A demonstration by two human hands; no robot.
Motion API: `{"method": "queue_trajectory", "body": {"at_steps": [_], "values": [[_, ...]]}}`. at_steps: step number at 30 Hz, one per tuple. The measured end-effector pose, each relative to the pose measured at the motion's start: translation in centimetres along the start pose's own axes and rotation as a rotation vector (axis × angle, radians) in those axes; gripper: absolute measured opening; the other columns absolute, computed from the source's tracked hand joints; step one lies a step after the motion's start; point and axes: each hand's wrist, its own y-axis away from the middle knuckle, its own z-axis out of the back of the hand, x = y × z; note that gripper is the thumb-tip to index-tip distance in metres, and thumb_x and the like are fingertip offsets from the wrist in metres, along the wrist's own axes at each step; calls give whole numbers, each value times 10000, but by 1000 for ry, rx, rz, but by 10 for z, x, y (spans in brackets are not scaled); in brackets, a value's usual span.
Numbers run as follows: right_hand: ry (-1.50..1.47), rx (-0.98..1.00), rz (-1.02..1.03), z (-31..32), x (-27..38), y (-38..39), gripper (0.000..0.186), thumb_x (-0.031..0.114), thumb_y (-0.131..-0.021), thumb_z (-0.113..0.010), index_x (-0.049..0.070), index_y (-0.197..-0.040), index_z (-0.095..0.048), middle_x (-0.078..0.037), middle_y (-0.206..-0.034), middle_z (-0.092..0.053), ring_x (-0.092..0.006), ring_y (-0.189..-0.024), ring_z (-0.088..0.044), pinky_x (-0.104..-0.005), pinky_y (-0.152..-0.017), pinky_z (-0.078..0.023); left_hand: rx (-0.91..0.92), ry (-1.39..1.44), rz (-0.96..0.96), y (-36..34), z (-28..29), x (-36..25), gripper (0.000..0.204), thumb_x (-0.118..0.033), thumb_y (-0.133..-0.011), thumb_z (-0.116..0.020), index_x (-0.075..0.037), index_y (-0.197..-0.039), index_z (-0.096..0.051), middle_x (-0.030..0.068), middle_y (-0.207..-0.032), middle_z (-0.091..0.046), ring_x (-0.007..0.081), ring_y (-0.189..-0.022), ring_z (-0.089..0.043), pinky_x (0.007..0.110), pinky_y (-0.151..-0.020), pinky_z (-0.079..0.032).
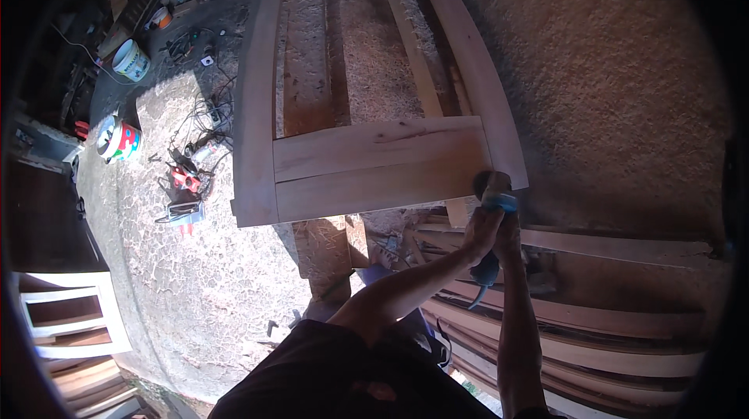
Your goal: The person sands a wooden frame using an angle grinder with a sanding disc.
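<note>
Both my hands are closed round a teal and dark angle grinder [499, 200], its cord trailing down below them. My left hand [484, 230] grips it from the left side; my right hand [508, 233] wraps it just beside, partly hidden. The round dark disc [481, 183] at the grinder's head sits at the lower right corner of a wooden door frame [374, 155]. Whether the disc touches the wood, I cannot tell. Wide bottom boards and two long side rails make up the frame, which lies flat on supports.
Long planks [608, 317] are stacked at the lower right. On the floor to the left lie cords and a red power tool [186, 179], near a paint bucket [121, 140] and a white bucket [131, 60]. A white frame [113, 317] stands at the lower left; a rough wall [593, 68] rises right.
</note>
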Motion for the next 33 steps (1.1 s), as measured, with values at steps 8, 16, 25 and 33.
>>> {"method": "queue_trajectory", "body": {"at_steps": [8,16,25,33], "values": [[-199,106,134,-95,97,67,638,415,-928,-690,-23,-1259,-365,-286,-1026,-643,-464,-872,-661,-514,-728,-516,-208,-268,-680,62,148,30,347,-239,-972,-640,-8,-1227,-598,211,-1137,-620,324,-1010,-618,430,-882,-498],[-87,297,152,-177,188,117,662,302,-865,-666,-107,-1319,-413,-231,-789,-647,-426,-745,-678,-468,-654,-556,-275,368,-119,124,272,11,355,-407,-984,-635,-59,-979,-566,14,-874,-561,100,-848,-513,289,-761,-451],[-34,499,180,-249,316,141,568,437,-950,-578,-36,-1249,-481,-290,-965,-709,-501,-940,-694,-571,-798,-556,-228,594,-271,163,398,7,279,-327,-1024,-599,-63,-1115,-612,31,-975,-635,130,-875,-617,306,-779,-534],[-222,511,251,-285,383,159,495,372,-984,-553,-75,-1172,-452,-319,-940,-684,-477,-894,-703,-517,-741,-559,-269,630,-334,207,459,-32,329,-316,-1068,-519,-43,-1208,-634,65,-1084,-679,162,-960,-668,328,-829,-559]]}}
